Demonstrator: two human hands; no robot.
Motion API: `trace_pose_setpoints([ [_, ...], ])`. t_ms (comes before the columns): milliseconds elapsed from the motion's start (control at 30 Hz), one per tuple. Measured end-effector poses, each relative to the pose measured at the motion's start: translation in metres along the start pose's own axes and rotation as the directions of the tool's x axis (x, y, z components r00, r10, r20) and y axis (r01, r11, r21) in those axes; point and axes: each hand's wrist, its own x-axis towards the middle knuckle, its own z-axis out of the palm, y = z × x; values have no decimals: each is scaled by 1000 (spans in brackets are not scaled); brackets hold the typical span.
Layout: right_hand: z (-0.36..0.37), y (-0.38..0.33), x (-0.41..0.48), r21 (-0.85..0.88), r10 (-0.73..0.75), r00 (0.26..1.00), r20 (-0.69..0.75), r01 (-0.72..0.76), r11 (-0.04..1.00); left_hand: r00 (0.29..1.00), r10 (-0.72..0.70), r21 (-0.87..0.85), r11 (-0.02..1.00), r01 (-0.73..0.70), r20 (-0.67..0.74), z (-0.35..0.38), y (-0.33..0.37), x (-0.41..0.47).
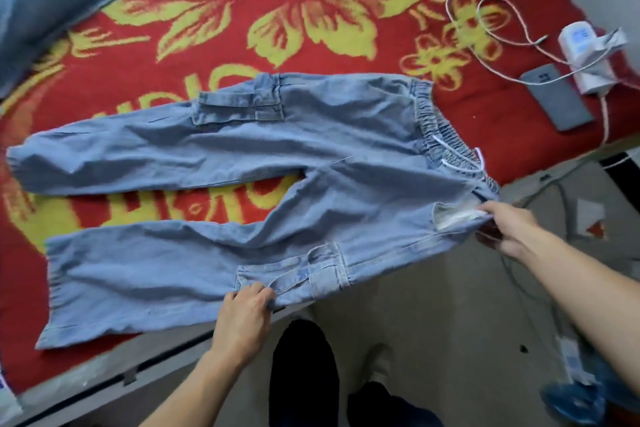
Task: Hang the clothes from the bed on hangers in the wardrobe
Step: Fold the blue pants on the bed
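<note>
Here, blue cargo trousers (277,156) lay spread flat on the bed (242,10), with the near leg along the bed's front edge and the waistband (446,135) toward the bed's corner. L. hand (242,315) pinched the near leg's outer seam by the cargo pocket (294,274). R. hand (509,225) gripped the waistband's near end, just off the bed's edge. Step, prob.: fold leg onto leg. Lift both grips together, match seams, keep fabric taut. No hanger or wardrobe in view.
</note>
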Motion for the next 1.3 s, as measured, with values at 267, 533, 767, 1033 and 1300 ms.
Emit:
trace_pose_setpoints([
  [267, 58, -101, -11, 193, -87, 983, 163, 54, 980, 980, -142, -219, 970, 109, -142, -91, -58, 81],
  [533, 174, -212, 34, 201, -149, 986, 80, 130, 971, 920, -328, -256, 928, 270, -217, -193, -117, 278],
  [767, 227, -164, 63, -728, -698, 649, 303, 630, 269, 939, -210, -65, 978, 200, -272, -119, -117, 330],
  [1033, 241, -114, 90, -895, -533, 720, 444, 379, -234, 991, -121, 112, 986, 126, -50, -70, -127, 329],
  [1300, 305, -137, 2, -777, -659, 498, 564, 590, -219, 934, -341, -92, 939, 332, -107, -122, -199, 217],
])
